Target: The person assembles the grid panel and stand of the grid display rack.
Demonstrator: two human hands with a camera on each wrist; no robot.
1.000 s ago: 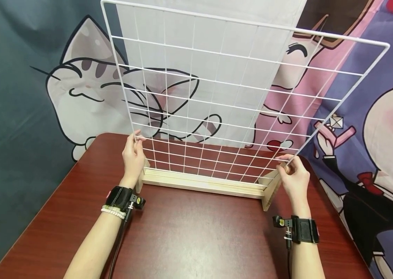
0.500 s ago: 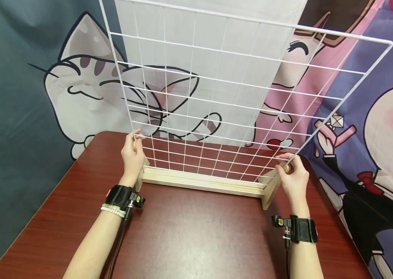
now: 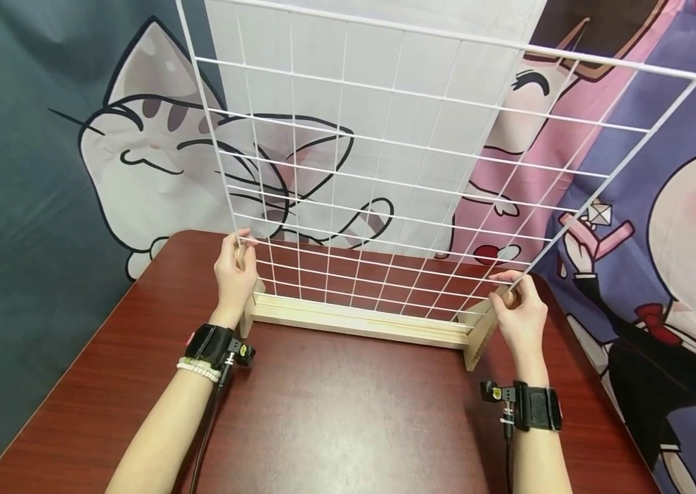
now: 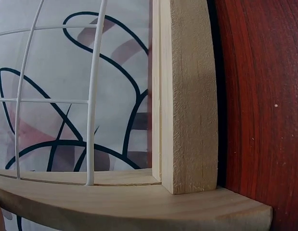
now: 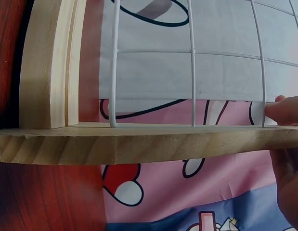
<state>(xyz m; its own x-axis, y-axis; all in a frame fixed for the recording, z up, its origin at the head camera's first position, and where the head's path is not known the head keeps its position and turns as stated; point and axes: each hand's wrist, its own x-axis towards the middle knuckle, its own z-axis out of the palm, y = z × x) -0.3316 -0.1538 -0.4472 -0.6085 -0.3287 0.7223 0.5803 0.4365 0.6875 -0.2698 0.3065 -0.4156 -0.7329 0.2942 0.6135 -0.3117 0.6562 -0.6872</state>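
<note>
A white wire grid panel (image 3: 608,178) rises from a pale wooden stand (image 3: 360,322) on the table. My left hand (image 3: 235,278) grips the top of the stand's left side piece (image 4: 139,204), beside the grid's left edge. On the opposite side, my right hand (image 3: 522,319) pinches the upper end of the right side piece (image 5: 153,144), its fingertips (image 5: 286,110) near a wire. Both wrist views show the wires coming down to the side pieces, against a groove. In the left wrist view my hand is almost wholly out of frame.
The reddish-brown table (image 3: 348,425) extends around the stand. Behind it hangs a cloth backdrop (image 3: 14,206) with cartoon figures. Each wrist wears a black strap with a small camera (image 3: 241,353), and a cable runs back along each forearm.
The grid's top edge sits slightly higher in view, and its right corner a little farther right. Both hands keep their hold in almost the same places.
</note>
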